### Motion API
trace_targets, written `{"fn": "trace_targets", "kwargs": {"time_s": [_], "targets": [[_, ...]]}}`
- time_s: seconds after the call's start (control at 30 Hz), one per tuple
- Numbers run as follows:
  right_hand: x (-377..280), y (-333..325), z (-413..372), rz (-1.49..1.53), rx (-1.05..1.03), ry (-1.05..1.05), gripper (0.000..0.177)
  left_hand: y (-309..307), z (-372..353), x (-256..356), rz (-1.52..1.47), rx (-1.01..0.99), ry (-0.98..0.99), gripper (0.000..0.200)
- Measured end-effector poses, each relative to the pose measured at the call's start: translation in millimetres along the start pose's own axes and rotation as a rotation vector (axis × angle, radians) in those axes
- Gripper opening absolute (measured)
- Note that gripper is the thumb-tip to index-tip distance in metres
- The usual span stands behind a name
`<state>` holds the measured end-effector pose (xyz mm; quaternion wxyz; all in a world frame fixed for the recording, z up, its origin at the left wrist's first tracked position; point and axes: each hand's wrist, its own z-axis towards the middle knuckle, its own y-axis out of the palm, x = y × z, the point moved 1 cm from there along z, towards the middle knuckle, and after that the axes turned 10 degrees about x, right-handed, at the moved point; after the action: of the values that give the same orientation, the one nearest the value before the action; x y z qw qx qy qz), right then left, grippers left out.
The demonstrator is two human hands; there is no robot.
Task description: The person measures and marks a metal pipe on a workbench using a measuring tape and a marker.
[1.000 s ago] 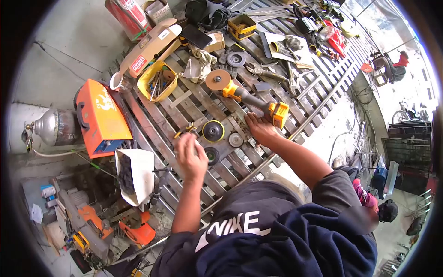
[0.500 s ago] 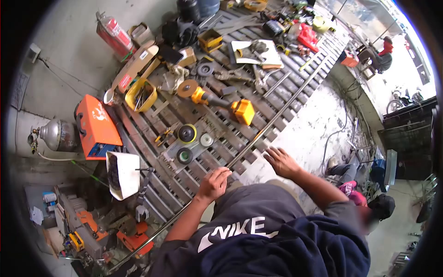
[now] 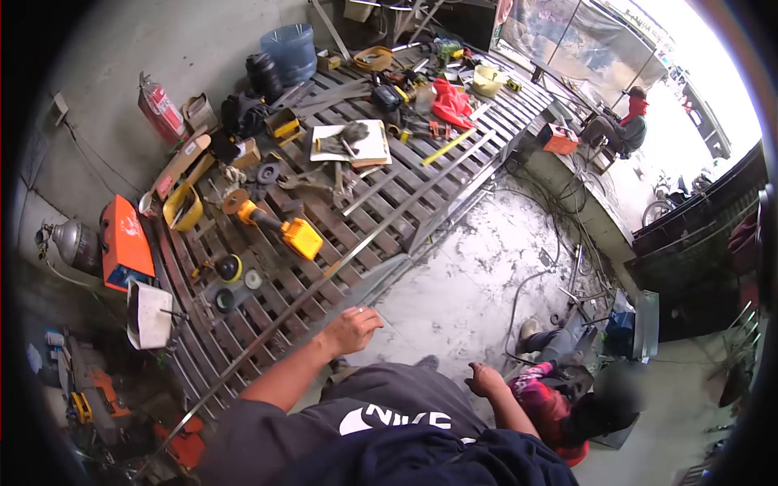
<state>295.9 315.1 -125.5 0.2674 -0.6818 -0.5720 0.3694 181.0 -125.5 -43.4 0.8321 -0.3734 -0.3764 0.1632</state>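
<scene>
My left hand (image 3: 353, 329) is held off the front edge of the slatted metal table (image 3: 340, 274), its fingers curled together; whether something small is in them is not visible. Lower right, near my body, is my right hand (image 3: 485, 378), fingers curled in and partly hidden from view. On the table, beyond my left hand, lies a yellow cordless grinder (image 3: 301, 237) with a brown disc. Round discs (image 3: 228, 268) rest on a plate to its left. A long thin metal bar (image 3: 267, 332) runs along the table's front side.
A person in a red plaid top (image 3: 551, 405) sits low at my right, legs stretched over the floor. Another person (image 3: 628, 130) sits farther back. Cables (image 3: 559, 219) cross the floor. An orange machine (image 3: 126, 243), a fire extinguisher (image 3: 162, 109) and a blue container (image 3: 288, 53) stand along the left and back.
The view has swung right, so the table now sits farther left. My right hand has dropped toward my body, and its spread fingers have curled in. The nearby person shows more fully.
</scene>
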Motion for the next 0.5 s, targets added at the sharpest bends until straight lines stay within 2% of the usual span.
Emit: {"fn": "trace_targets", "kwargs": {"time_s": [0.1,0.27,0.5], "targets": [[50.0,1.3,-4.6,0.005,-0.005,0.081,0.066,49.0,39.2,31.5,0.037,-0.152,0.121,0.02],[112.6,-9.5,-1.2,0.218,0.035,0.0,0.067,101.7,106.4,66.3,0.042,-0.237,0.149,0.019],[162.7,-59.7,35.6,0.319,0.042,0.081,0.068,139.8,169.6,56.7,0.018,-0.319,0.168,0.021]]}}
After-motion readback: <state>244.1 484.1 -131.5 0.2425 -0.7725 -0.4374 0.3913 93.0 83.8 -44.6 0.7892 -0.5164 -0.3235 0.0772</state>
